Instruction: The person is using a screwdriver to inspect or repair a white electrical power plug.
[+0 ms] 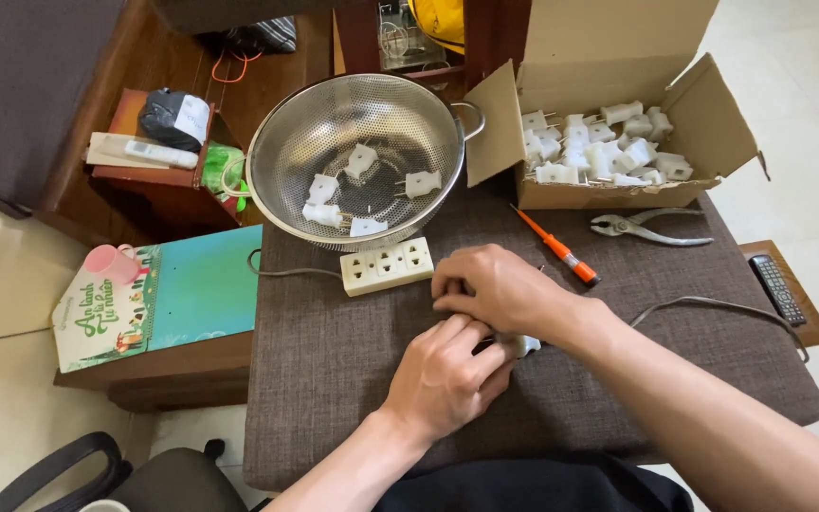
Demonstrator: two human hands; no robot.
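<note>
White plug [526, 345], small, pinched in left hand [449, 374]; right hand [497, 287] closed over it, on grey cloth.
Beyond hands: power strip [387, 265], orange screwdriver [559, 250], pliers [646, 228], colander [357, 156]. Assembly underway, seemingly; screwdriver likely needed.

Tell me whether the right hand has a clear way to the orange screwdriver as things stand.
Probably yes. The orange screwdriver lies bare on the grey cloth just beyond the right hand, with nothing between them. But that hand is busy with the left hand on a small white plug.
</note>
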